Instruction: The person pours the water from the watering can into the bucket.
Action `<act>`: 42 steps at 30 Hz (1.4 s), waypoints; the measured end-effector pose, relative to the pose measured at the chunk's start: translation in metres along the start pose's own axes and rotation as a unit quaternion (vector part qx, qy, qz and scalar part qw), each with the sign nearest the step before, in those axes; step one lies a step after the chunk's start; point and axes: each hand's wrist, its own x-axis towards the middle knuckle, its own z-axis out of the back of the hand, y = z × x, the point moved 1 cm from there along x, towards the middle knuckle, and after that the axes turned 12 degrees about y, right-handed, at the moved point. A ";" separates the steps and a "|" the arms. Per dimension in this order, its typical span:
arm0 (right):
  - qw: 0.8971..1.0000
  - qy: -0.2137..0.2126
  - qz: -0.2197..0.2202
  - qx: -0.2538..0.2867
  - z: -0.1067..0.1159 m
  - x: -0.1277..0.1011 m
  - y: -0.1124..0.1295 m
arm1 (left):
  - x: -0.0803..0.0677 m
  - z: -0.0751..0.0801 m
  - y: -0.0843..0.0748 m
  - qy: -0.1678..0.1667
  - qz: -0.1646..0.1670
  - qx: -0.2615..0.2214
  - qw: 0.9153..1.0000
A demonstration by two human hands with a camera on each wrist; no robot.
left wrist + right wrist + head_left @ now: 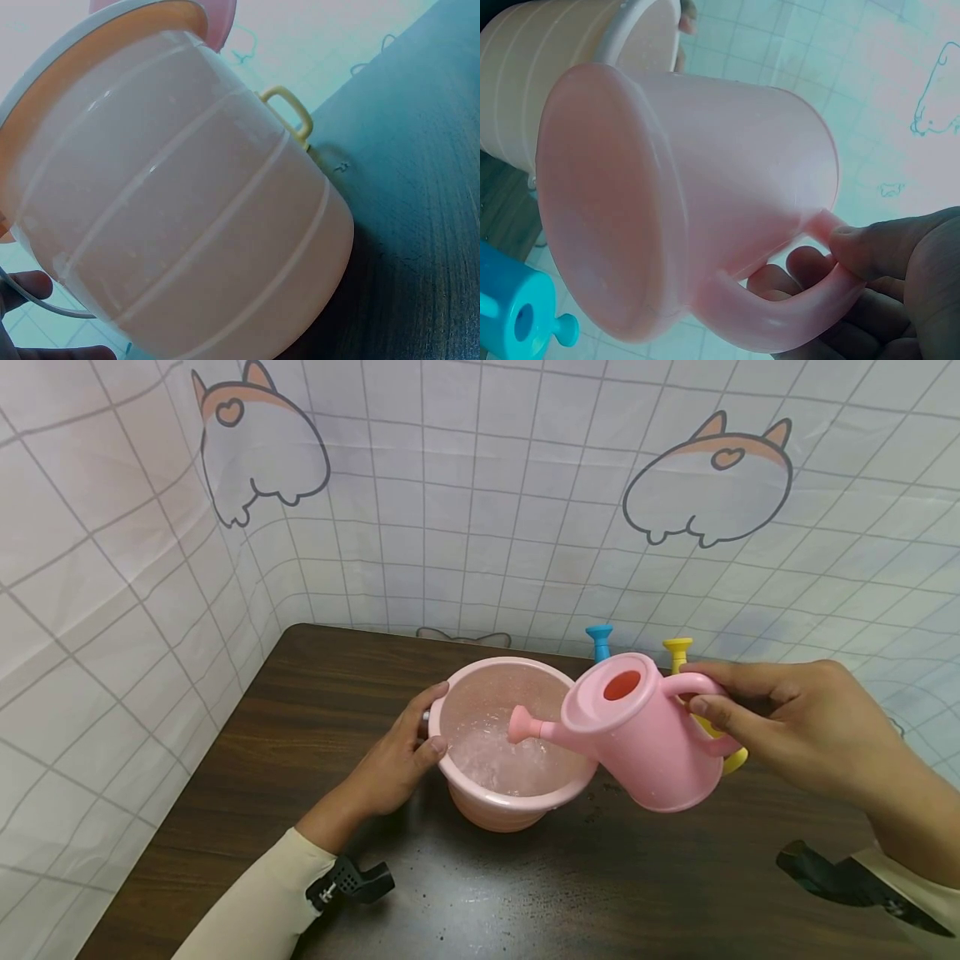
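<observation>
Pink watering can [637,735] is tipped over the pink bucket [510,747], held up off the desk [315,718] by the right hand [795,727], whose fingers and thumb are curled around the can's handle; the right wrist view shows that grip clearly. The spout head [519,725] sits inside the bucket's rim, pointing down toward the middle, and there's water already pooled in the bottom, looking a bit churned up right under the spout.

The left hand [401,756] is on the far side of the bucket from the can, thumb hooked over the rim and fingers wrapped against the outer wall, so it's gripping the bucket to steady it. Behind the can, relative to the bucket, a blue can [599,642] and a yellow one [678,652] peek out, mostly hidden.

For pouring well from here, the call would be to keep the spout head inside the rim and over the water, not near the edge, and to tilt slowly so it doesn't splash over the side. The bucket looks light, so that steadying hand probably matters. There are a few dark specks or drops on the desk just next to the bucket's base, though it's hard to say what they are.
</observation>
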 end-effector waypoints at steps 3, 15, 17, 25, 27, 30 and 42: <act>1.000 -0.002 0.005 -0.002 0.000 0.000 0.000 | 0.000 0.000 0.000 0.001 0.000 0.000 1.000; 1.000 0.001 -0.008 0.010 0.000 0.001 0.000 | 0.000 0.001 -0.002 0.005 0.006 -0.003 1.000; 1.000 0.001 -0.008 0.009 0.000 0.001 0.000 | 0.000 0.001 -0.001 0.006 0.006 -0.004 1.000; 1.000 0.003 -0.008 0.001 0.000 0.001 0.001 | 0.000 0.001 0.000 0.004 -0.001 -0.003 1.000; 1.000 0.005 -0.009 0.004 0.000 0.001 0.001 | 0.000 0.000 0.000 0.004 0.001 -0.003 1.000; 1.000 0.006 -0.009 0.005 0.001 0.002 0.001 | 0.000 0.000 0.000 0.004 0.001 -0.004 1.000; 1.000 0.015 -0.019 0.009 0.003 0.001 0.004 | -0.001 0.000 -0.002 0.005 0.002 -0.003 1.000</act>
